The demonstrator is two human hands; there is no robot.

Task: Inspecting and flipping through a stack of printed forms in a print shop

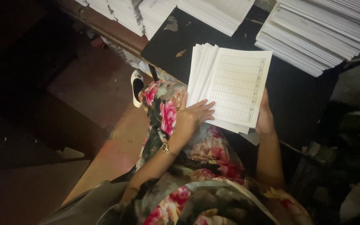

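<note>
Paper sheets [230, 85], a fanned sheaf of thin ruled pages, lie half on the person's lap and half against the near edge of the dark counter [213, 35]. The top sheet is cream-white, printed with a fine grid of lines, flat and crisp at its corners; beneath it the left edges of many more sheets splay out like a deck of cards.

Nearest to the viewer, the flowered dress [196, 166] is soft, folded cloth in pink, green and grey. Just left of the sheaf, the left hand [194, 114] lies flat with fingers spread on the lower left corner, pressing the sheets down; a slim metal wristwatch [166, 149] circles that wrist. Right of the sheaf, the right hand [265, 116] cups the lower right edge from beneath; its fingers are hidden under the paper, so how tightly it grips cannot be told.

The likely trouble is slippage. Smooth sheets held only at two corners could slide over one another, and the fan could spill off the lap to the reddish floor [101, 83] left of the sheaf. A hard press might crease the thin corners.

Beyond the sheaf, the counter's black paint is chipped and scuffed. Farther still, tall white paper stacks [313, 37] sit in dense, square-edged blocks, some overhanging the counter's edge, where a nudge could topple them.
</note>
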